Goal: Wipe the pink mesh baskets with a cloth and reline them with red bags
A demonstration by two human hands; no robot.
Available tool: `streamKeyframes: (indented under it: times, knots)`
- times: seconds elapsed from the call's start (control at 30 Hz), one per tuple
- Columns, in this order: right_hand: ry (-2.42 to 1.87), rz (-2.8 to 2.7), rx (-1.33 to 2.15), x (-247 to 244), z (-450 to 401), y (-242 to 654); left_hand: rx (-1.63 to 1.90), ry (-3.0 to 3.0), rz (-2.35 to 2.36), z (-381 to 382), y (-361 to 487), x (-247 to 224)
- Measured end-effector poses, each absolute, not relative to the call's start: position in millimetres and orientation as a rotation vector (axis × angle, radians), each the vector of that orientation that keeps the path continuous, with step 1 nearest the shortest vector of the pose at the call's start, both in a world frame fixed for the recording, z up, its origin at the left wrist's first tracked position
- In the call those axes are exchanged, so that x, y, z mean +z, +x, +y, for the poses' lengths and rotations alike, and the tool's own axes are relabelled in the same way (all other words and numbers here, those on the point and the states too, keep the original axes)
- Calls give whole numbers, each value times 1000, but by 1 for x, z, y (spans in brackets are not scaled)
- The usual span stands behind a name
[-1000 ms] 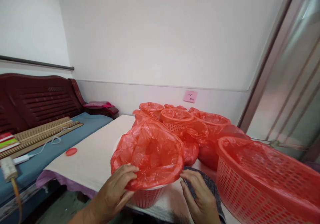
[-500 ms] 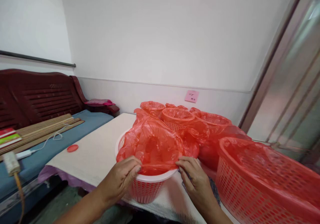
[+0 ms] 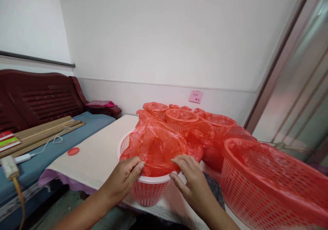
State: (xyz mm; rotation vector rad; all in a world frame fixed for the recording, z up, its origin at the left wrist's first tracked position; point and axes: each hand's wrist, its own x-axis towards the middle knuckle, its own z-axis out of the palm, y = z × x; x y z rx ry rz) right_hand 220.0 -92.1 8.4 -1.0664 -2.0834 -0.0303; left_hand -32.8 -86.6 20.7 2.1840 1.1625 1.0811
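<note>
A white-rimmed plastic basket (image 3: pixel 157 179) with lattice sides stands at the table's front edge. Inside it a thin red plastic bag (image 3: pixel 156 144) spreads, bunched up toward the back and right. At the front left of the rim, my left hand (image 3: pixel 126 175) pinches the bag's edge between thumb and fingers. My right hand (image 3: pixel 189 178) is at the front right of the rim, its thumb and fingers apart, fingertips over the bag. Most of the basket's rear rim is covered by the bag.
Several bag-lined red baskets stand behind, including a round basket (image 3: pixel 181 115); a large red basket (image 3: pixel 266 185) is at right. A red plastic disc (image 3: pixel 73 151) lies on the cloth-covered table (image 3: pixel 102 151). A wooden sofa (image 3: pixel 46 96) and power strip (image 3: pixel 10 167) are left.
My right hand has let go of the bag's edge, moved left along the rim and spread its fingers. My left hand stays at the rim. The view has shifted slightly.
</note>
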Motion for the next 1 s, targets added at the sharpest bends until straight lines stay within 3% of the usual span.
streamKeyframes:
  times: [0.4,0.53,0.77,1.0]
  knots:
    - [-1006,-1890,275,5,-84,219,983,2950,1240,-92,-72,17]
    - [-981,-1940,138,3,-90,218,1177,2941,1112,-90,-71,14]
    - [-926,-2147,-275,-8,-98,221,1222,3164,1032,-94,-67,8]
    - [-934,-2047,-254,-38,-102,231,1186,3139,1206,-102,-92,-30]
